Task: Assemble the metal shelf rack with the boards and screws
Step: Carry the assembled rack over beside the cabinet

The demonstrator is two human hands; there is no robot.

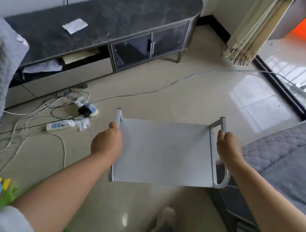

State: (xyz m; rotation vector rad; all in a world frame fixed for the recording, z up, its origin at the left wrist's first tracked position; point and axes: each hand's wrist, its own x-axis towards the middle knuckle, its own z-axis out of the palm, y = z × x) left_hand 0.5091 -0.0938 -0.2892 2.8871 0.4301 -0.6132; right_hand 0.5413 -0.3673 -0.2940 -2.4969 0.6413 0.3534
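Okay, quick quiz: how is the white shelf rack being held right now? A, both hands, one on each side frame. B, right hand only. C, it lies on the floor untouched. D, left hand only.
A: the left hand grips the left side frame and the right hand grips the right one, holding the shelf rack above the floor.

White metal shelf rack (163, 154), assembled: one flat pale board between two white U-shaped end frames. Board about level, held above tiled floor. Left frame at board's left edge, right frame at right edge, legs with dark end caps pointing away from person. Screws too small to tell.
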